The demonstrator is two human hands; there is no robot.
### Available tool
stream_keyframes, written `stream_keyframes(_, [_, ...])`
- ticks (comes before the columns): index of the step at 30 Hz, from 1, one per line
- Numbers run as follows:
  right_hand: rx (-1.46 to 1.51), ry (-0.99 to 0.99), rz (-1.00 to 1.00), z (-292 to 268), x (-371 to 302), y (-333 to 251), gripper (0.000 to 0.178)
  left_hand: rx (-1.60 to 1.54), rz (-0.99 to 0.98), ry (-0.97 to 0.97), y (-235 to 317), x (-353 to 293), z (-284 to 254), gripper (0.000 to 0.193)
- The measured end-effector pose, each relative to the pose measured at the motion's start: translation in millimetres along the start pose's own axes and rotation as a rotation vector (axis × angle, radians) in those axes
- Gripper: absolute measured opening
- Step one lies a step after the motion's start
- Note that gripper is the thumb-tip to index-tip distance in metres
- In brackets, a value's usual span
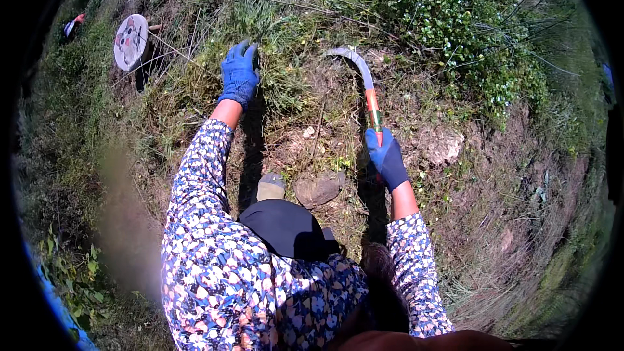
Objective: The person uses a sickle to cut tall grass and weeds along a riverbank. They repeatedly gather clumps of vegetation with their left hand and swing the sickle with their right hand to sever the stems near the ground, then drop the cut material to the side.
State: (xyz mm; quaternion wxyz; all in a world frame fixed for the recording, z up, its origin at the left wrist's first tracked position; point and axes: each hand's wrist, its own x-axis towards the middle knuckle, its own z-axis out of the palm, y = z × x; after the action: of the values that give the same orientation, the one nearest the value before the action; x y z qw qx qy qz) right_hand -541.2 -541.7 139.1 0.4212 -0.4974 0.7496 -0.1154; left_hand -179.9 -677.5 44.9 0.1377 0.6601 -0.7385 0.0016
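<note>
My right hand, in a blue glove, grips the orange and green handle of a sickle. The sickle's curved metal blade extends away from me over the ground and bends left at its tip. Farther out and to the left is my left hand, also gloved in blue, with its fingers extended and slightly bent beside a patch of grass. No cut stalks can be made out in its fingers. Its palm side is partly hidden. Both arms are stretched forward in flower-patterned sleeves.
A round stool with a printed pale seat stands at the far left. Leafy green plants grow at the far right. A pale rock lies right of my right hand. My shoes are on the soil between my arms.
</note>
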Motion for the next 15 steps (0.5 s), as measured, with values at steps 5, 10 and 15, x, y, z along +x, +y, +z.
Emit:
stream_keyframes(5, [-0.208, -0.195, -0.046, 46, 41, 12, 0.041, -0.395, 0.45, -0.025, 112, -3, -30, 0.072])
stream_keyframes(10, [-0.274, -0.142, -0.017, 46, -52, 35, 0.037, -0.523, 0.423, -0.43, 72, -20, 16, 0.11])
stream_keyframes(15, [-0.154, -0.16, 0.007, 12, -117, 60, 0.036, 0.133, 0.374, -0.795, 73, -49, -6, 0.073])
